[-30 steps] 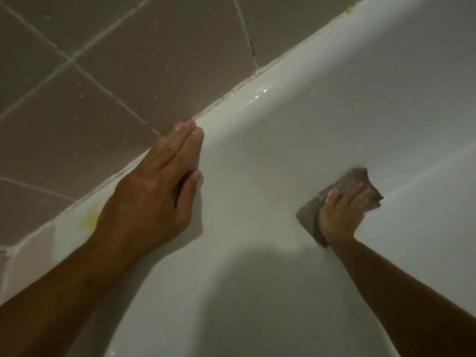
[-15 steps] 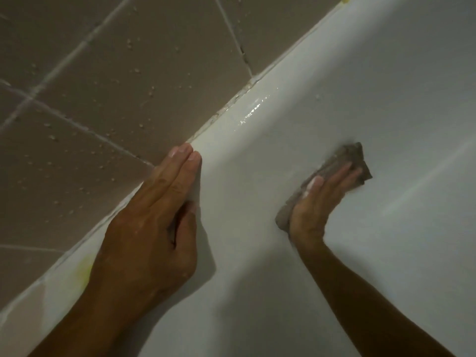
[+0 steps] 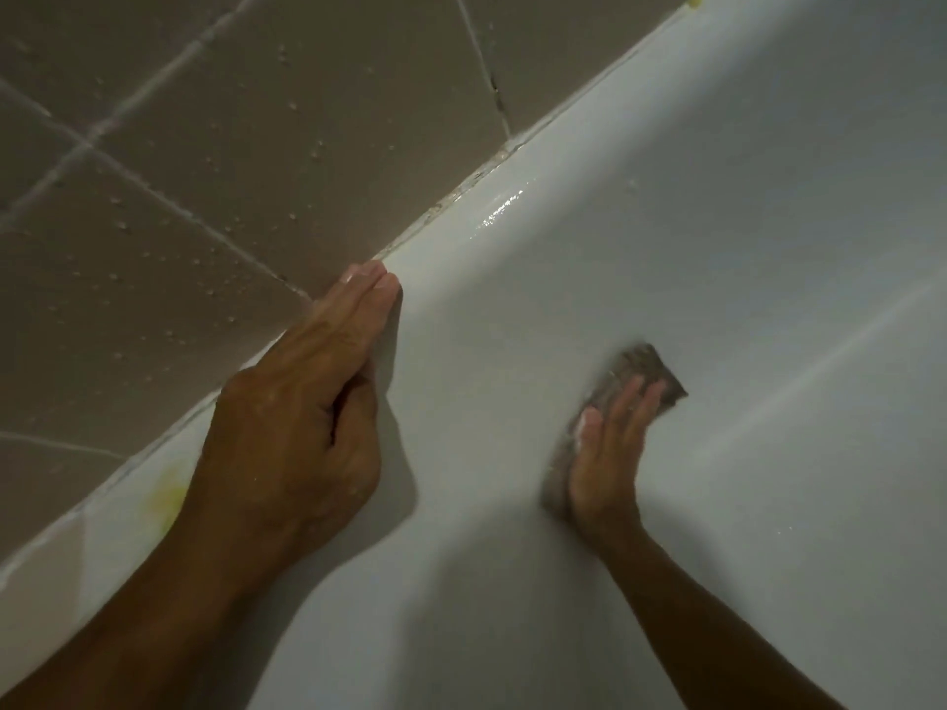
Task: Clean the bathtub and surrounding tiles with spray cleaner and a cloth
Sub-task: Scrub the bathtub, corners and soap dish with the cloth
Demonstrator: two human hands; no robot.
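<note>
The white bathtub (image 3: 717,248) fills the right and lower part of the view, its rim running diagonally up to the right. My left hand (image 3: 302,417) rests flat on the rim with straight fingers, fingertips at the joint with the tiles. My right hand (image 3: 610,453) presses a grey-brown cloth (image 3: 640,371) flat against the tub's inner wall, fingers straight on top of it. Part of the cloth is hidden under the palm. No spray bottle is in view.
Brown wall tiles (image 3: 230,171) with white grout and water droplets cover the upper left. A wet glossy streak (image 3: 499,212) lies on the rim. A yellow stain (image 3: 166,497) marks the rim beside my left wrist.
My right hand slid the cloth along the tub wall, first up and leftward, now lower and closer to the left hand. My left hand stays on the rim; the view shifted.
</note>
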